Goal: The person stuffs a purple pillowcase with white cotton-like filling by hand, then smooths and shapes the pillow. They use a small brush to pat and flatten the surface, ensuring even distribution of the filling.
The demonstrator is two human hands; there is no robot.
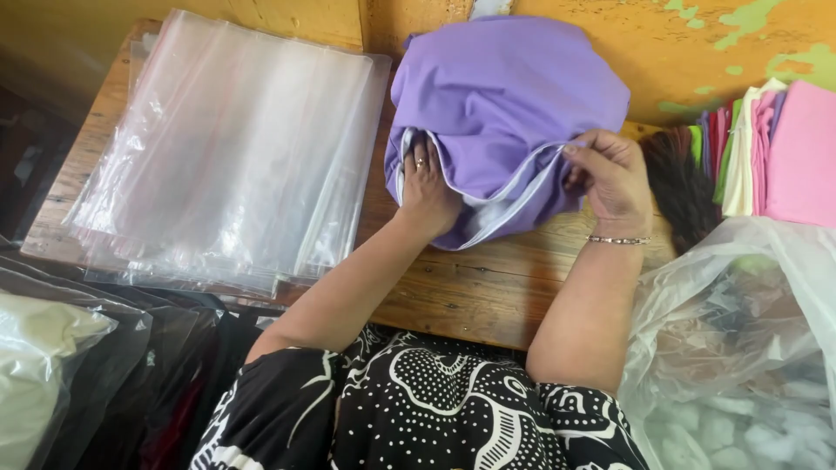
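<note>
A purple fabric cover with a white zip edge lies puffed up on the wooden table, against the yellow wall. My left hand, with a ring on one finger, reaches into the cover's open zip edge at its lower left. Gripping that same edge on the right side is my right hand, which wears a thin bracelet at the wrist. White lining shows in the opening between the two hands.
A stack of clear plastic bags covers the table's left half. Folded cloths in pink, white and green lie at the right, with a dark brush-like bundle beside them. A large clear bag of white stuffing stands at lower right. Bagged goods sit lower left.
</note>
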